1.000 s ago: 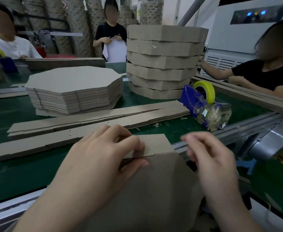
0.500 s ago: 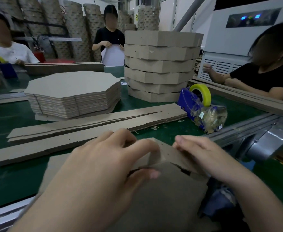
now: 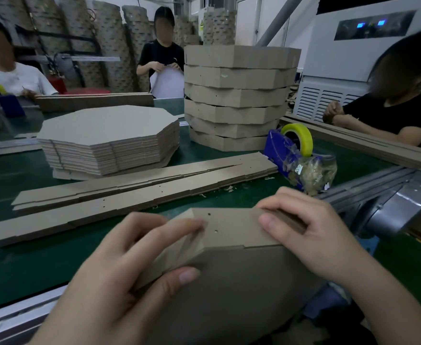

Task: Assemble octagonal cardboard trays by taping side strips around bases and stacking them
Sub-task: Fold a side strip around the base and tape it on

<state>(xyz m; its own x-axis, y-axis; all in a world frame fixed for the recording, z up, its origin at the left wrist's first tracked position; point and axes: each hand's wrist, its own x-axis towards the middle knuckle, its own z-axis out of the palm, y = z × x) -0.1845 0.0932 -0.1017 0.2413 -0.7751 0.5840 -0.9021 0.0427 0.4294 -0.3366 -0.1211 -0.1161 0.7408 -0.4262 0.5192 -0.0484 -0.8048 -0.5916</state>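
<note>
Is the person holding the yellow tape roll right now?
No, the yellow tape roll sits in its blue dispenser, while the left hand and right hand grip the brown cardboard tray.

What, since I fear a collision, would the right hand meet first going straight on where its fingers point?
Probably the left hand, gripping the same side strip as the right hand; depth unclear.

Left hand (image 3: pixel 129 265) pinches a brown cardboard side strip (image 3: pixel 229 227), four fingers spread across its outer face and thumb pressed in from below, nail up. Right hand (image 3: pixel 311 235) grips the strip's upper edge, fingers curled over the top, thumb flat on the near face
</note>
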